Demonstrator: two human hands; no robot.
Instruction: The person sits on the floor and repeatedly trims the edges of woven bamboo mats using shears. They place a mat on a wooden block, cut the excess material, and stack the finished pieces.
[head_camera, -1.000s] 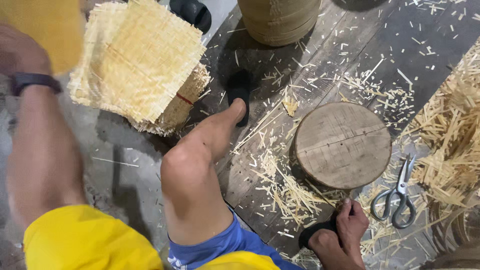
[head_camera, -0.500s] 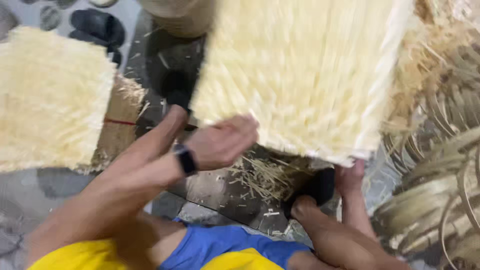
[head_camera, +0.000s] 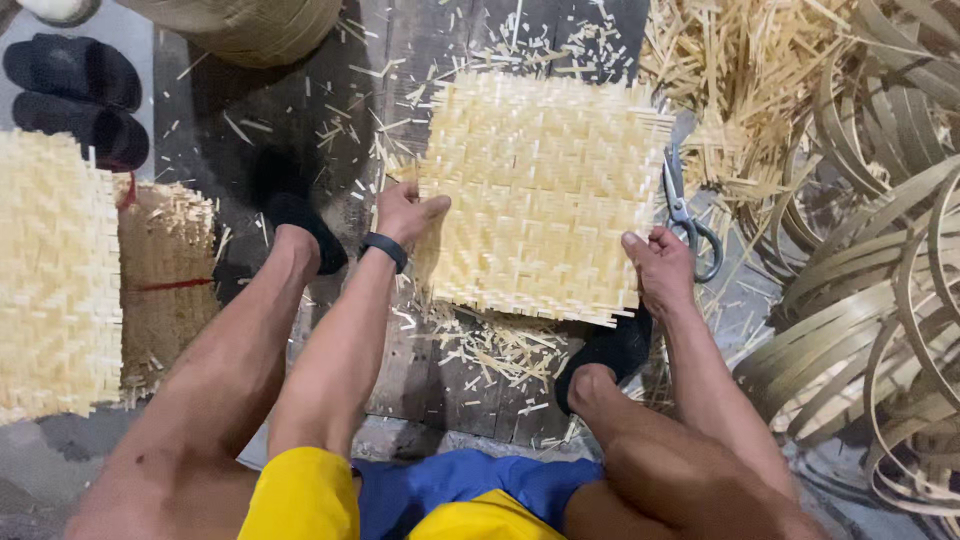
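A square woven mat of pale bamboo strips (head_camera: 545, 195) lies flat on the dark wooden floor in front of me. My left hand (head_camera: 403, 213), with a black band on its wrist, grips the mat's left edge. My right hand (head_camera: 657, 266) holds the mat's lower right corner. Metal scissors (head_camera: 683, 215) lie just right of the mat, close to my right hand. Whatever is under the mat is hidden.
A stack of woven mats (head_camera: 55, 275) sits at the left, over a bundle tied with red string (head_camera: 165, 285). Curved bamboo hoops (head_camera: 870, 290) pile at the right. Loose bamboo shavings (head_camera: 740, 70) lie behind. Black sandals (head_camera: 75, 95) and a woven basket (head_camera: 240, 25) are at top left.
The mat was held up in the air half a second ago; now it lies flat on the floor, covering the round wooden block, with both hands at its edges.
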